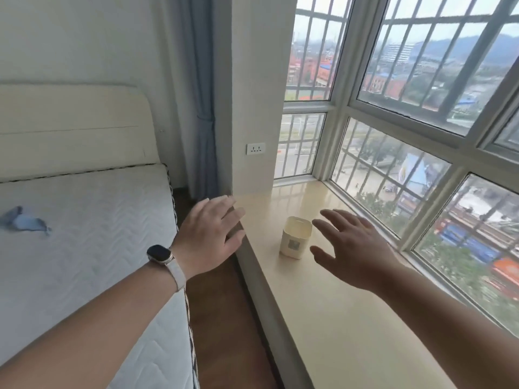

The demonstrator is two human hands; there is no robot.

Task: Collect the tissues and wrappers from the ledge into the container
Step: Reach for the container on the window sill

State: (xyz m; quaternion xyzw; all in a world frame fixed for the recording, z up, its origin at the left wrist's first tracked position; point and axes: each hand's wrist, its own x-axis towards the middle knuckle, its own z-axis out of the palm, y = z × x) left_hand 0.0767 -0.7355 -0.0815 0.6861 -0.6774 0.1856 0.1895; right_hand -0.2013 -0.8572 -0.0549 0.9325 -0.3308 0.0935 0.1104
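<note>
A small cream container (295,237) stands upright on the long pale ledge (351,332) under the big window (421,108). It has an open top and a little square label on its front. It sits about in the middle of the ledge's width, nearer the far end by the wall. The person's right hand (352,249) is held out just beside the container, on the window side. Its fingers are spread wide and it has nothing in it. I cannot tell if it touches the container; it looks a tiny bit apart. The left hand (209,235) is held out over the near edge of the ledge, on the room side of the container. Its fingers are straight and loose, and it holds nothing too. There is a watch (160,255) with a pale strap on the left wrist. To the left of the ledge is a bed with a bare white mattress (84,234), and a small blue cloth thing (24,220) lies on it. A blue curtain (203,108) hangs in the corner, tied in the middle. A white wall socket (255,149) sits on the wall above the far end of the ledge.
</note>
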